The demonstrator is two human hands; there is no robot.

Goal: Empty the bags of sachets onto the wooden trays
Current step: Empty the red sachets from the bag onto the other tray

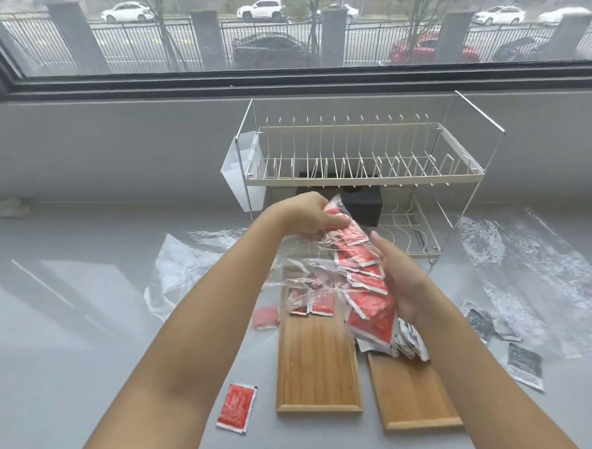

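Note:
A clear plastic bag (327, 260) full of red sachets (366, 282) hangs tilted above two wooden trays. My left hand (308, 215) grips the bag's top end. My right hand (400, 280) holds its right side, fingers stretched along it. The red sachets are spilling from the bag's lower end over the gap between the trays. The left tray (317, 367) carries a few red sachets at its far end. On the right tray (413, 393) lie silver sachets (412, 341) at its far end. One red sachet (236, 408) lies on the counter left of the trays, another (265, 317) beside the left tray's far end.
A white two-tier dish rack (359, 159) stands behind the trays, a black box under it. Empty clear bags lie on the grey counter at the left (186, 261) and right (530, 263). Dark and silver sachets (525, 366) are scattered right of the trays. A window runs along the back.

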